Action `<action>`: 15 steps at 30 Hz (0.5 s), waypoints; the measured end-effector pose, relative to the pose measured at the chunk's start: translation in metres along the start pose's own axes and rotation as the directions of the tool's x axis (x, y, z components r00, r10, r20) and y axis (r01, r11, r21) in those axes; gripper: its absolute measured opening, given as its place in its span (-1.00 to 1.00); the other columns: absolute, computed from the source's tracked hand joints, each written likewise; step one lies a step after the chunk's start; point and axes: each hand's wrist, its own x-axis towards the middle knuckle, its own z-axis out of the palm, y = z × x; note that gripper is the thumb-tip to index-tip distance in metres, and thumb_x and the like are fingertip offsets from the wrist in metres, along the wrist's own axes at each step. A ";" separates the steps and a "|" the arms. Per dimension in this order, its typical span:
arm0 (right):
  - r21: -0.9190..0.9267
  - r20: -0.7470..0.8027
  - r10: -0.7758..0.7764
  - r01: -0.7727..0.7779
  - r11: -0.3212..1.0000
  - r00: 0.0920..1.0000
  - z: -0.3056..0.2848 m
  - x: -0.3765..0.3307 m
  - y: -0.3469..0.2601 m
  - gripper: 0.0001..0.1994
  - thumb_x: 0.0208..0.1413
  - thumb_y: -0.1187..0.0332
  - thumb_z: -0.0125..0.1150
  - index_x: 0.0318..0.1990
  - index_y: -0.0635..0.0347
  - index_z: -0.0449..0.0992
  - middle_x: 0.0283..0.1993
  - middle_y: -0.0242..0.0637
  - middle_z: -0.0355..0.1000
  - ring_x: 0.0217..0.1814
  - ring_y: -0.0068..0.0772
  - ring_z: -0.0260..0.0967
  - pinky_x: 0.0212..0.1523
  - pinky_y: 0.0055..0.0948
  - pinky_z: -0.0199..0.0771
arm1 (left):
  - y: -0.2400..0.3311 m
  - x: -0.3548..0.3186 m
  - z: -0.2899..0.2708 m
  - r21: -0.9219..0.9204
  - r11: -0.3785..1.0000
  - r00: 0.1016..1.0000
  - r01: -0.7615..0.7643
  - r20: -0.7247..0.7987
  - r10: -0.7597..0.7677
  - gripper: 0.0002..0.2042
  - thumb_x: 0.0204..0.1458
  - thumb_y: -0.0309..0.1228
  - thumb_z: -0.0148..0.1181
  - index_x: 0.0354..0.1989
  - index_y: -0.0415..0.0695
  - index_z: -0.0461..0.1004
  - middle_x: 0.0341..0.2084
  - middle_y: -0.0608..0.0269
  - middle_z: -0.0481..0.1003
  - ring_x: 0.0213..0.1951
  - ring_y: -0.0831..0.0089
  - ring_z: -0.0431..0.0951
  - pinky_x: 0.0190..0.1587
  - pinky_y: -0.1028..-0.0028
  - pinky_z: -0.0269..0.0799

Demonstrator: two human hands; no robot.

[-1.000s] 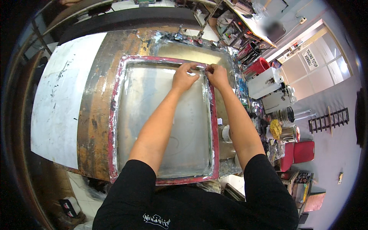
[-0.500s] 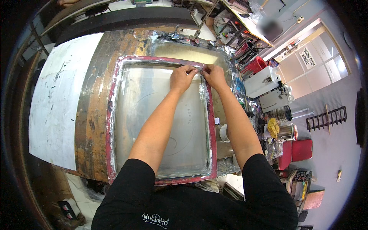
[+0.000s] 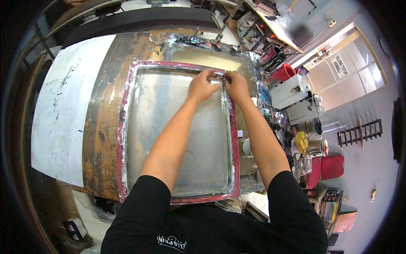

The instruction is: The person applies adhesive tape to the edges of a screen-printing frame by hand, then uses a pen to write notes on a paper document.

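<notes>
A large screen-printing frame (image 3: pixel 122 148) with pinkish-red, paint-smeared edges lies flat on the worktable. Its greyish mesh (image 3: pixel 165 114) carries a faint round design and small lettering. Both hands meet at the frame's far right corner. My left hand (image 3: pixel 203 87) has its fingers curled on the inner side of that corner, with a small whitish piece (image 3: pixel 215 82) showing by the thumb. Right beside it, my right hand (image 3: pixel 237 86) pinches at the corner's edge. What its fingertips hold, if anything, is hidden.
A white sheet (image 3: pixel 59 114) covers the table's left part, beside stained brown wood (image 3: pixel 101 127). Along the right edge stand a white roll or cup (image 3: pixel 246 147), paint cans (image 3: pixel 317 147), a yellow cloth (image 3: pixel 301 142), white containers (image 3: pixel 289 91) and a red bucket (image 3: pixel 281 74).
My left hand has turned slightly at the corner, and its fingers have lifted and spread a little. A whitish piece now shows by its thumb. My right hand has stayed nearly in place.
</notes>
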 end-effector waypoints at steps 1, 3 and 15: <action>-0.027 0.026 -0.021 0.022 0.999 0.999 -0.002 0.001 -0.003 -0.75 0.02 0.42 0.35 -0.10 0.21 0.64 -0.17 -0.03 0.59 -0.14 0.01 0.59 -0.09 -0.15 0.57 | 0.001 0.001 -0.002 0.071 0.997 0.999 -0.008 0.037 0.006 -0.72 0.05 -0.18 0.39 -0.15 -0.05 0.64 -0.28 0.13 0.66 -0.20 0.21 0.66 -0.10 0.21 0.53; -0.080 0.078 -0.060 0.067 0.995 0.995 -0.005 0.002 -0.009 -0.70 0.04 0.46 0.31 -0.02 0.18 0.61 -0.09 -0.05 0.56 -0.09 0.01 0.57 -0.05 -0.14 0.57 | 0.002 0.004 -0.005 0.209 0.977 0.994 -0.032 0.112 0.008 -0.75 0.06 -0.19 0.38 -0.16 -0.02 0.65 -0.26 0.13 0.67 -0.18 0.18 0.65 -0.07 0.18 0.52; -0.202 -0.007 -0.141 0.137 0.970 0.990 -0.021 -0.045 -0.031 -0.65 0.06 0.41 0.32 0.05 0.03 0.60 0.19 -0.03 0.36 0.21 0.08 0.34 0.17 -0.03 0.40 | 0.007 0.004 0.001 0.192 0.976 0.992 0.103 0.049 -0.114 -0.81 0.14 -0.15 0.31 -0.20 0.07 0.70 -0.33 0.19 0.66 -0.21 0.12 0.64 -0.07 0.16 0.49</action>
